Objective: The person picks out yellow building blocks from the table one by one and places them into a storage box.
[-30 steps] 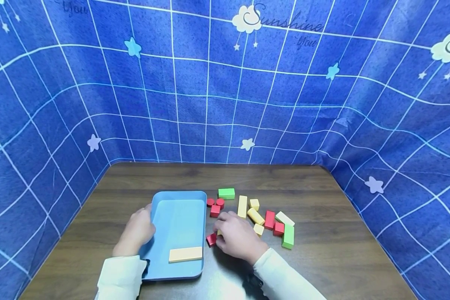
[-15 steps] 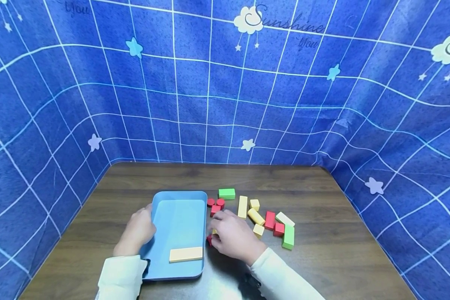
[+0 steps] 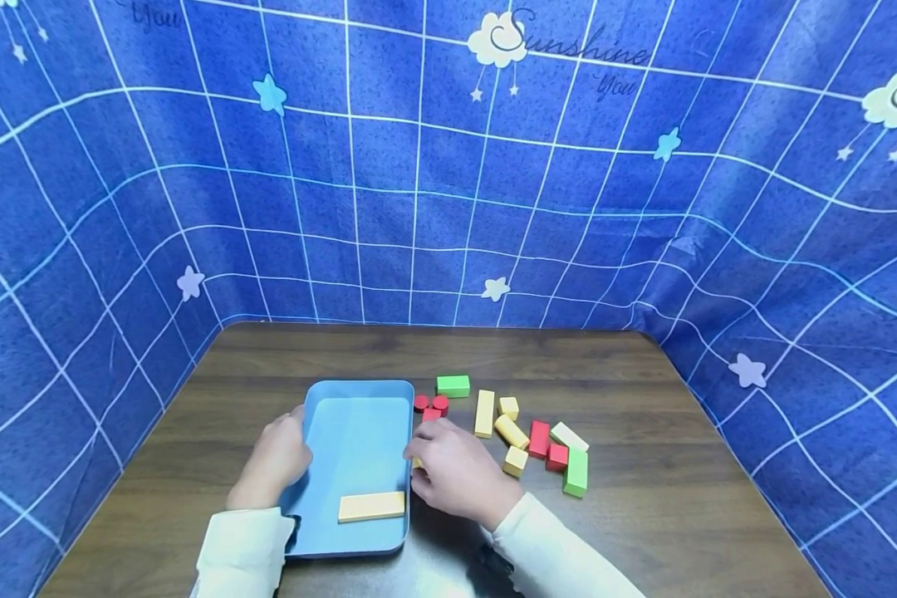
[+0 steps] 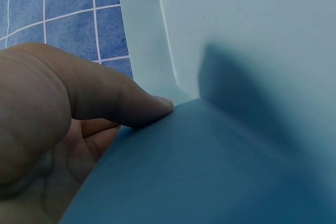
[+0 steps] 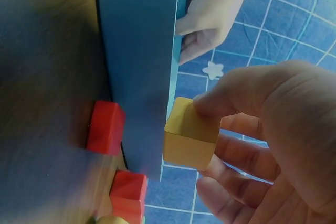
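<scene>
My left hand point(image 3: 272, 458) grips the left wall of a blue tray point(image 3: 355, 436). In the left wrist view its thumb point(image 4: 142, 103) lies over the rim, with other fingers outside the wall. One long pale-yellow block point(image 3: 371, 507) lies flat in the tray's near end. Beside the tray's right wall, my right hand point(image 3: 459, 469) pinches a yellow cube block point(image 5: 191, 132) between thumb and fingers. In the right wrist view the cube is level with the rim, off the table. A red block point(image 5: 106, 128) sits on the table against the tray's outer wall, hidden by my hand from above.
Several blocks lie right of the tray: a green block point(image 3: 453, 386) at the back, red cylinders point(image 3: 439, 405), a yellow cylinder point(image 3: 512, 432), a yellow cube point(image 3: 515, 461), red blocks point(image 3: 539, 438) and another green block point(image 3: 575, 473). A blue patterned curtain point(image 3: 448, 183) surrounds the wooden table point(image 3: 673, 498).
My right hand has moved left with the yellow cube, up to the tray's right wall, and now covers the nearby red block. The left hand and tray have stayed put.
</scene>
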Action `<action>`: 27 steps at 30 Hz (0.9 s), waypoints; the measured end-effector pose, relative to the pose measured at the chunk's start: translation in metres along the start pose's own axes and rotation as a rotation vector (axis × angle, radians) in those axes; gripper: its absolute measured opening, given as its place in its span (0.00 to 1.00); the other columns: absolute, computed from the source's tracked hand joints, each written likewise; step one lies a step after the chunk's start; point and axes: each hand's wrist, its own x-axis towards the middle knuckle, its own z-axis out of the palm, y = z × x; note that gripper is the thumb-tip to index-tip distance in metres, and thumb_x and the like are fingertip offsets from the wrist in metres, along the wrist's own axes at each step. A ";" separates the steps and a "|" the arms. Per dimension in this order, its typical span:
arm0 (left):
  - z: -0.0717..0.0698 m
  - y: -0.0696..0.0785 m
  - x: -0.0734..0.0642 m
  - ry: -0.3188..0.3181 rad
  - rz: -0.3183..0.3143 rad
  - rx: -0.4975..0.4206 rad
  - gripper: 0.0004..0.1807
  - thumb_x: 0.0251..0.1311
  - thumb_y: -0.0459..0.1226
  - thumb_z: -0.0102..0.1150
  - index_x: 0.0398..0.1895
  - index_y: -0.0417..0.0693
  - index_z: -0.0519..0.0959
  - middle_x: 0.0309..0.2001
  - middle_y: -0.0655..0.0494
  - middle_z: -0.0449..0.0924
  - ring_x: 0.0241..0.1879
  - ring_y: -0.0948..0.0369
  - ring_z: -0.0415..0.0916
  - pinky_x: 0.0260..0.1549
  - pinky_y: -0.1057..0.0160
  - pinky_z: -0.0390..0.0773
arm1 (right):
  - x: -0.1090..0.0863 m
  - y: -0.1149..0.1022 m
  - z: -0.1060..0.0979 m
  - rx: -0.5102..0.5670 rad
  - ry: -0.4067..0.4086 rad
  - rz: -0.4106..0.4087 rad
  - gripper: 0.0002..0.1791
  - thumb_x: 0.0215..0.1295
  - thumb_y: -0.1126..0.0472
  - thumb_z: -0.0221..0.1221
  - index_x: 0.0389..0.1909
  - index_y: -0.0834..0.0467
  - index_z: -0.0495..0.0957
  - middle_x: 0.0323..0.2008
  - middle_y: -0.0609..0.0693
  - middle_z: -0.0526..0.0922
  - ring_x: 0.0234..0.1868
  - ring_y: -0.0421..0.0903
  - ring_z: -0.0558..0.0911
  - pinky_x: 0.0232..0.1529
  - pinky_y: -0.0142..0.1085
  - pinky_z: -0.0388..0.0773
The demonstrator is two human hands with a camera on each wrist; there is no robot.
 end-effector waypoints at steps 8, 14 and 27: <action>0.000 0.000 0.000 0.014 0.005 0.002 0.37 0.66 0.23 0.48 0.78 0.25 0.52 0.71 0.22 0.61 0.70 0.27 0.62 0.64 0.26 0.66 | 0.005 -0.005 0.004 -0.003 -0.010 -0.021 0.07 0.61 0.56 0.67 0.40 0.48 0.89 0.39 0.40 0.84 0.43 0.40 0.80 0.47 0.32 0.82; 0.001 0.000 -0.001 0.019 0.004 -0.006 0.37 0.66 0.22 0.48 0.78 0.26 0.52 0.71 0.22 0.62 0.70 0.27 0.63 0.64 0.26 0.66 | 0.008 -0.010 0.006 -0.007 -0.024 -0.028 0.07 0.62 0.56 0.68 0.41 0.47 0.89 0.41 0.39 0.85 0.43 0.40 0.81 0.47 0.31 0.82; 0.003 -0.001 0.000 0.028 0.010 -0.004 0.37 0.66 0.22 0.49 0.78 0.26 0.53 0.71 0.23 0.63 0.68 0.27 0.66 0.62 0.26 0.68 | 0.012 -0.015 0.013 -0.008 -0.016 -0.074 0.07 0.63 0.55 0.68 0.41 0.47 0.89 0.42 0.40 0.87 0.45 0.40 0.81 0.50 0.31 0.80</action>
